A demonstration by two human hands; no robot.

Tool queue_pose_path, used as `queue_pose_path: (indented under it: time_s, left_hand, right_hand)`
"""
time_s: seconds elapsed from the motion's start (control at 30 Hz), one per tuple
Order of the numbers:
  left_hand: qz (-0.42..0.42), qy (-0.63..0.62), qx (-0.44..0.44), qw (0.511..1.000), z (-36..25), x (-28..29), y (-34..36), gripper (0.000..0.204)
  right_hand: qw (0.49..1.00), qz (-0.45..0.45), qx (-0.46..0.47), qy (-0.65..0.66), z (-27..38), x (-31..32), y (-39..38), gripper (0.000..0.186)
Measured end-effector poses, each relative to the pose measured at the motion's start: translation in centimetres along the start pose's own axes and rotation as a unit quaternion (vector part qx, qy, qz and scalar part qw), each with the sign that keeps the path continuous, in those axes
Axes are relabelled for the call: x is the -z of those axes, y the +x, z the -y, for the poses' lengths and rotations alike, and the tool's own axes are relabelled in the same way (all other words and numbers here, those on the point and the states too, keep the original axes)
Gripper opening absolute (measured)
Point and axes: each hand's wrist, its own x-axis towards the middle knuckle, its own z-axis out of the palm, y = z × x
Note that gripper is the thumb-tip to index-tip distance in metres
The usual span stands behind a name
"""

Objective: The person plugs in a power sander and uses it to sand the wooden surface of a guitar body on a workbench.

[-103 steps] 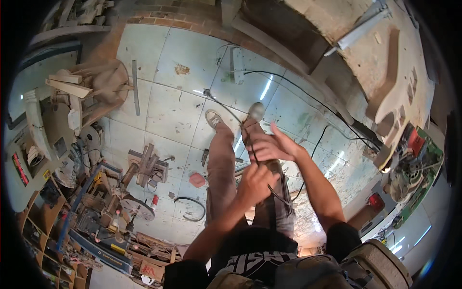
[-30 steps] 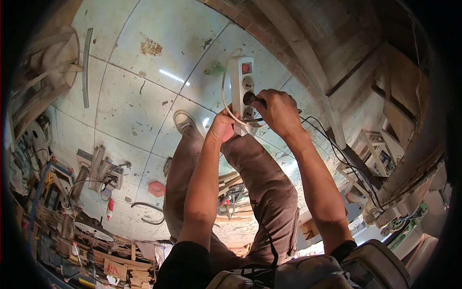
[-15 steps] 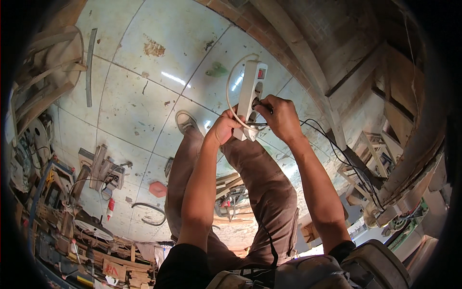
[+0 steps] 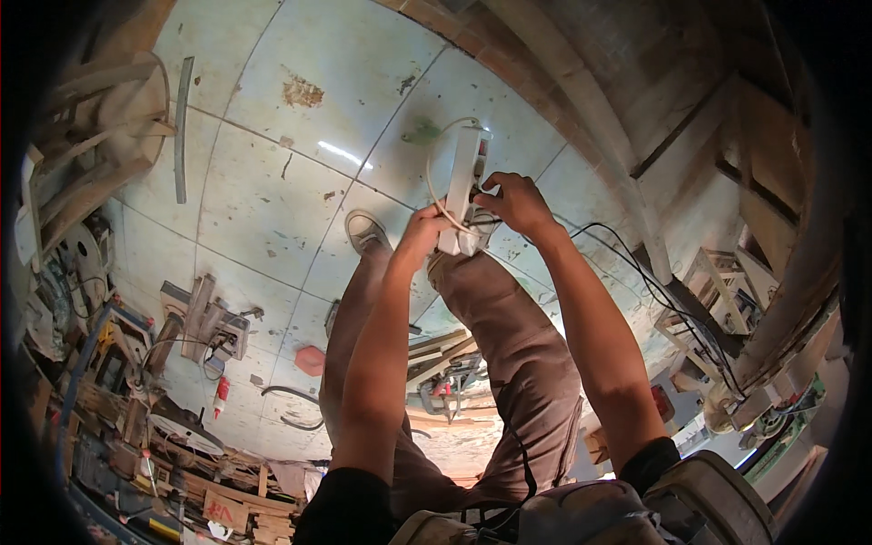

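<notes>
Floor [image 4: 272, 209]: pale tiles, stained, w/ small debris. Wooden frame [image 4: 141, 100] at far L, well apart from work area. Trouser leg [image 4: 522, 345], R: below the hands in view, knee bent.

Power strip [image 4: 463, 168]: white, long, narrow; located betw. both hands, beyond R knee in view, socket face turned to R. Est. handling: light, stiff body; smooth casing, may slip if held loosely; shell prob. plastic, could crack if dropped. Hold pt: long sides nr. the near end, fingers off the socket face.

L hand [image 4: 424, 233]: closed round near end of strip, steadying it. R hand [image 4: 516, 207]: at socket face, fingers curled, thumb & index close together; whether they pinch the plug or only touch it, can't tell.

Black cable [image 4: 599, 225]: loops away to R of R wrist; flexible, prob. drags a little. White cord [image 4: 431, 163]: thin, arcs from far end of strip down its L side, crossing nr. L fingers; keep grip clear of it.

Red switch [image 4: 483, 145]: nr. far end, same face. Dark plug [image 4: 476, 193]: at R fingertips, mostly hidden; seating depth n/a. If gripped, take rigid body, not flex.
</notes>
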Motion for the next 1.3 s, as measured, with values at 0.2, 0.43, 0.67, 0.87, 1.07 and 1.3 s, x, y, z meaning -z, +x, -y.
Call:
queue_pose_path:
  time_s: [0.2, 0.43, 0.67, 0.87, 1.07, 1.3]
  left_hand:
    - [-0.193, 0.094, -0.036, 0.976, 3.6, 13.2, -2.8, 0.052]
    - [-0.220, 0.559, -0.187, 0.777, 1.0, 24.9, -15.7, 0.046]
    - [-0.198, 0.574, -0.059, 0.792, -1.1, 17.9, -27.6, 0.050]
    - [-0.147, 0.452, -0.086, 0.876, -12.6, 6.2, -31.2, 0.051]
    - [-0.070, 0.390, -0.098, 0.913, -22.2, -11.0, -33.7, 0.051]
    - [0.000, 0.458, -0.232, 0.858, -22.7, -32.6, -33.0, 0.067]
  right_hand:
    - [0.998, 0.005, -0.017, -0.067, -2.2, -2.2, 1.7, 0.028]
    - [0.980, -0.147, 0.046, -0.125, 1.4, 0.2, -4.4, 0.029]
    - [0.994, -0.086, 0.041, 0.059, 4.9, 4.5, -29.1, 0.043]
    - [0.938, -0.300, 0.003, 0.174, 5.8, 14.3, -51.4, 0.034]
    - [0.726, -0.627, -0.097, 0.265, 1.4, 24.5, -63.7, 0.030]
    - [0.660, -0.714, -0.171, 0.158, -7.4, 36.2, -60.6, 0.082]
